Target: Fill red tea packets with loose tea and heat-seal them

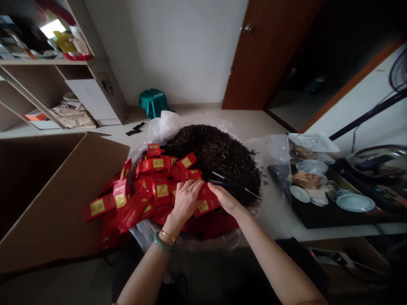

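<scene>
My left hand [187,198] has its fingers bent over the top of a red foil packet [206,204] with a gold label. From the other side, my right hand [226,201] closes on the same packet, its fingers held together and the thumb side partly hidden. Many similar red packets [162,189] lie heaped to the left of my hands. Behind them is a big mound of dark, dry, twisted leaves [222,148], like loose tea, on clear plastic sheeting [273,152]. A dark slender tool with shiny metal ends [233,183] rests on the leaves, just beyond my right hand.
An open cardboard box [73,190] stands at the left, its edge close to the packets. On the right, a dark tray [305,214] carries a pale bowl [355,202], small dishes and bags. A teal-covered stool or bin [153,103] stands by the wall.
</scene>
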Available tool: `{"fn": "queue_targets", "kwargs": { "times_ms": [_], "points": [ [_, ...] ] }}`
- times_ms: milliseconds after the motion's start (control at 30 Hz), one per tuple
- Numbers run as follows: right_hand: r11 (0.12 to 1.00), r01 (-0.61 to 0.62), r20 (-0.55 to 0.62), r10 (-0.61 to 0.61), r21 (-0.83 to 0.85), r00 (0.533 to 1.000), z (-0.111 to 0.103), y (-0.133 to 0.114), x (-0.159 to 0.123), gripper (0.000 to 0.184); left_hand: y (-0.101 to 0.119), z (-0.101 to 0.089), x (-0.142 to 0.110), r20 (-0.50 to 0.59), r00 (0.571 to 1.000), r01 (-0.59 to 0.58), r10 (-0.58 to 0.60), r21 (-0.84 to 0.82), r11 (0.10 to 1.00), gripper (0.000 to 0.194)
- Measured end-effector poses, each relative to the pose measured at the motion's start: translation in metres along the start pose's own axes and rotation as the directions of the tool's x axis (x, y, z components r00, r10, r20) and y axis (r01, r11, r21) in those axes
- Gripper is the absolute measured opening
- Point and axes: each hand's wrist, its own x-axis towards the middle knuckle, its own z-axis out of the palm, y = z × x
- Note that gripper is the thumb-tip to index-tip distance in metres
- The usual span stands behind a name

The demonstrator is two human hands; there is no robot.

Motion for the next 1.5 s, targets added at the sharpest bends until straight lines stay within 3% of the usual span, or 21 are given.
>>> {"fn": "queue_targets", "kwargs": {
  "times_ms": [233, 400, 533, 600, 633, 700, 733, 767, 833, 933, 1067, 1233, 1400, 1500],
  "points": [
    [0.999, 0.019, 0.088, -0.016, -0.035, 0.996, 0.001, -0.002, 0.001, 0.052, 0.0, -0.002, 0.001, 0.009, 0.992, 0.129, -0.129, -0.051, 0.99, 0.049],
    [0.998, 0.01, 0.153, 0.0, -0.067, 0.988, -0.007, -0.016, 0.001, 0.051, -0.002, -0.001, 0.002, -0.028, 0.981, 0.185, -0.194, -0.194, 0.963, 0.047],
    [0.995, 0.079, -0.062, -0.082, -0.057, 0.995, -0.028, -0.028, 0.014, 0.051, -0.006, 0.001, 0.002, -0.113, 0.944, 0.257, -0.308, -0.33, 0.908, 0.045],
    [0.971, 0.097, -0.174, -0.137, -0.22, 0.975, -0.035, -0.026, 0.03, 0.042, -0.008, 0.003, 0.002, -0.13, 0.931, 0.28, -0.342, -0.351, 0.893, 0.045],
    [0.927, 0.07, -0.19, -0.148, -0.369, 0.971, -0.036, -0.024, 0.04, 0.036, -0.008, 0.004, 0.002, -0.131, 0.927, 0.286, -0.35, -0.355, 0.89, 0.044],
    [0.715, -0.013, -0.16, -0.138, -0.699, 0.978, -0.034, -0.019, 0.059, 0.028, -0.008, 0.004, 0.003, -0.129, 0.923, 0.298, -0.362, -0.354, 0.886, 0.043],
    [0.635, -0.031, -0.144, -0.127, -0.772, 0.982, -0.031, -0.018, 0.067, 0.023, -0.008, 0.004, 0.003, -0.127, 0.921, 0.305, -0.368, -0.352, 0.885, 0.043],
    [0.566, -0.041, -0.13, -0.118, -0.823, 0.984, -0.028, -0.017, 0.073, 0.02, -0.008, 0.003, 0.003, -0.126, 0.919, 0.313, -0.375, -0.35, 0.883, 0.043],
    [0.517, -0.045, -0.124, -0.119, -0.855, 0.985, -0.025, -0.019, 0.075, 0.018, -0.009, 0.002, 0.004, -0.121, 0.914, 0.325, -0.386, -0.348, 0.879, 0.042],
    [0.396, -0.053, -0.115, -0.132, -0.917, 0.985, -0.032, -0.02, 0.055, 0.024, -0.011, -0.001, 0.005, -0.121, 0.908, 0.338, -0.402, -0.355, 0.872, 0.039],
    [0.064, -0.12, -0.119, 0.028, -0.991, 0.993, -0.051, -0.006, 0.014, 0.035, -0.011, 0.001, 0.006, -0.125, 0.912, 0.327, -0.39, -0.353, 0.877, 0.037],
    [0.03, -0.115, -0.114, 0.05, -0.993, 0.992, -0.058, 0.014, 0.009, 0.061, -0.009, 0.002, 0.003, -0.124, 0.923, 0.3, -0.364, -0.357, 0.884, 0.038],
    [-0.019, -0.084, -0.086, 0.219, -0.996, 0.972, -0.045, 0.012, 0.033, 0.091, -0.01, -0.001, 0.001, -0.098, 0.94, 0.27, -0.327, -0.377, 0.886, 0.044],
    [-0.089, -0.053, -0.071, 0.208, -0.995, 0.976, -0.038, 0.011, 0.039, 0.09, -0.01, -0.004, 0.002, -0.031, 0.953, 0.268, -0.302, -0.386, 0.883, 0.048]
  ]
}}
